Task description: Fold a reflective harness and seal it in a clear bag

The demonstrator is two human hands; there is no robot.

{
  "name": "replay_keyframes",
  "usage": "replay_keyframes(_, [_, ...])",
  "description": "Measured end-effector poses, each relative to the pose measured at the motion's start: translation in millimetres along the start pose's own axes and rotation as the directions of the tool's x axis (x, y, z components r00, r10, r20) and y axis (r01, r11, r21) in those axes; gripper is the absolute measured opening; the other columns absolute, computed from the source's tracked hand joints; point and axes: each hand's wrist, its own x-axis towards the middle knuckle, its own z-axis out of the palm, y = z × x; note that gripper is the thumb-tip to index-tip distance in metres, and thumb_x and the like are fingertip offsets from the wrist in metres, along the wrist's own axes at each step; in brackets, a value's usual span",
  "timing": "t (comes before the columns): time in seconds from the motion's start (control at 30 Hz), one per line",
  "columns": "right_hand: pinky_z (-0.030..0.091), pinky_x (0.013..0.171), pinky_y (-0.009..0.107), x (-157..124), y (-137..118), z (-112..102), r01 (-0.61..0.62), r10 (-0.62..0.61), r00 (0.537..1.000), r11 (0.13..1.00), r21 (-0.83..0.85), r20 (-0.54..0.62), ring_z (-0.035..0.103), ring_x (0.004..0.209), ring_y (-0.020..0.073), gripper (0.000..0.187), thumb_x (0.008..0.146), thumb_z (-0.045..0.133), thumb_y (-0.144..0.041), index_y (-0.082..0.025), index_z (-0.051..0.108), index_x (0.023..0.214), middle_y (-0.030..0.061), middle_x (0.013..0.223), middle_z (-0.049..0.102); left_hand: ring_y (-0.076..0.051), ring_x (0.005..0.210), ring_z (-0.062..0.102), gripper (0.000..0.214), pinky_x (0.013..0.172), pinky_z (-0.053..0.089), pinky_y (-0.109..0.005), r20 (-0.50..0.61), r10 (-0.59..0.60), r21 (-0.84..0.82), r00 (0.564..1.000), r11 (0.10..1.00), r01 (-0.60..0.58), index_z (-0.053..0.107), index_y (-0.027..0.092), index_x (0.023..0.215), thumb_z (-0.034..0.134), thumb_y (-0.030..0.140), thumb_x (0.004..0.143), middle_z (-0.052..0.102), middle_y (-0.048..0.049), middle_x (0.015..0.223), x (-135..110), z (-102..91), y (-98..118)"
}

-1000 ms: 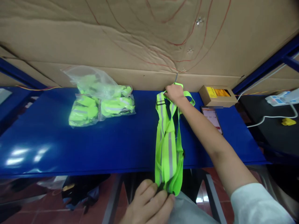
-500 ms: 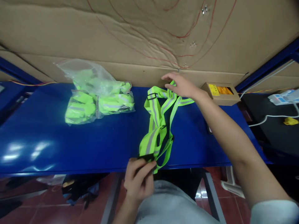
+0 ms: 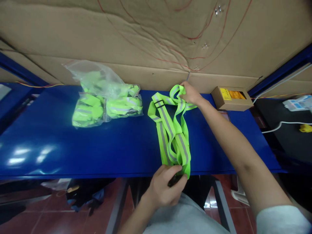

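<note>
A neon-green reflective harness with grey stripes lies loosely bundled on the blue table. Near its far end sits a black slider buckle. My left hand grips the near end of the harness at the table's front edge, with a dark piece partly showing between thumb and fingers. At the far end, my right hand is closed on a looped strap; its fingertips are partly hidden. To the left lie clear plastic bags with more green reflective straps inside.
An open-windowed cardboard box with orange contents stands at the back right, a flat dark object beside it. Behind the blue table rises a cardboard wall with red wires. A white cable runs on the right.
My right hand has gone from spread fingers above the strap to gripping it. My left hand has moved right with the harness's near end, and the straps lie straighter.
</note>
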Motion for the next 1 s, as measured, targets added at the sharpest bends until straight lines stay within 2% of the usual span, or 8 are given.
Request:
replay_keyframes(0.13, [0.052,0.105,0.037,13,-7,8,0.353,-0.351,0.935,0.894,0.276,-0.059,0.067,0.114,0.0220,0.042,0.079,0.058,-0.014,-0.021,0.058,0.120,0.0054,0.124,0.072,-0.019,0.080,0.068,0.025,0.070,0.054,-0.033,0.142,0.004,-0.012,0.990,1.000,-0.002,0.072,0.017,0.101,0.051,0.010,0.089,0.073,-0.0114,0.109,19,13.0,1])
replay_keyframes(0.23, [0.053,0.105,0.039,21,-10,11,0.411,-0.420,0.905,0.820,0.398,-0.069,0.068,0.115,0.0222,0.055,0.072,0.053,-0.009,-0.020,0.053,0.126,0.0074,0.125,0.072,-0.022,0.086,0.070,0.027,0.075,0.057,-0.038,0.269,-0.008,0.029,0.963,1.000,0.000,0.073,0.019,0.107,0.050,0.016,0.094,0.074,-0.0114,0.116,34,22.1,3])
replay_keyframes(0.37, [0.042,0.120,0.054,9,-16,6,0.357,-0.340,0.931,0.924,0.135,-0.134,0.056,0.140,0.0307,0.071,0.076,0.060,-0.010,-0.018,0.048,0.146,0.0157,0.152,0.058,-0.024,0.091,0.069,0.026,0.075,0.058,-0.040,0.361,-0.009,0.085,0.932,0.996,-0.023,0.073,0.019,0.113,0.055,0.020,0.095,0.072,-0.0105,0.124,45,32.9,8])
replay_keyframes(0.5, [0.043,0.114,0.067,-19,-33,-3,0.180,-0.195,0.960,0.979,-0.091,-0.201,0.060,0.135,0.0428,0.051,0.096,0.063,-0.034,-0.016,0.056,0.143,0.0214,0.142,0.064,-0.023,0.088,0.066,0.027,0.073,0.056,-0.040,0.401,0.008,0.154,0.916,0.985,-0.076,0.072,0.020,0.118,0.060,0.020,0.094,0.069,-0.0099,0.131,48,39.1,19])
replay_keyframes(0.63, [0.049,0.107,0.064,-32,-44,-2,-0.108,0.107,0.994,0.984,-0.138,-0.013,0.066,0.125,0.0464,0.068,0.088,0.078,-0.053,-0.012,0.061,0.139,0.0248,0.127,0.071,-0.024,0.096,0.067,0.033,0.079,0.059,-0.040,0.515,-0.037,0.180,0.856,0.981,-0.065,0.069,0.021,0.127,0.060,0.021,0.095,0.064,-0.0103,0.143,57,34.8,27])
replay_keyframes(0.8, [0.058,0.099,0.043,-36,-27,8,-0.115,0.121,0.990,0.989,-0.089,0.067,0.073,0.116,0.0318,0.068,0.085,0.083,-0.033,-0.016,0.057,0.145,0.0149,0.125,0.075,-0.028,0.110,0.068,0.040,0.085,0.061,-0.044,0.636,-0.107,0.162,0.765,0.987,0.003,0.065,0.023,0.135,0.062,0.030,0.096,0.054,-0.0110,0.156,69,23.4,32])
replay_keyframes(0.9, [0.058,0.098,0.045,-44,-24,9,-0.128,0.128,0.992,0.988,-0.084,-0.012,0.073,0.116,0.0322,0.056,0.094,0.071,-0.029,-0.016,0.056,0.146,0.0161,0.128,0.074,-0.028,0.110,0.070,0.050,0.086,0.061,-0.044,0.612,-0.110,0.212,0.783,0.977,-0.028,0.059,0.027,0.145,0.064,0.027,0.095,0.055,-0.0120,0.157,67,20.1,36])
replay_keyframes(1.0, [0.049,0.110,0.056,-52,-37,9,-0.102,0.084,0.983,0.989,-0.106,-0.162,0.063,0.133,0.0387,0.049,0.104,0.056,-0.037,-0.016,0.053,0.148,0.0215,0.143,0.065,-0.026,0.103,0.072,0.044,0.082,0.060,-0.042,0.518,-0.049,0.196,0.854,0.979,-0.062,0.061,0.026,0.143,0.062,0.033,0.099,0.063,-0.0111,0.148,65,13.5,27])
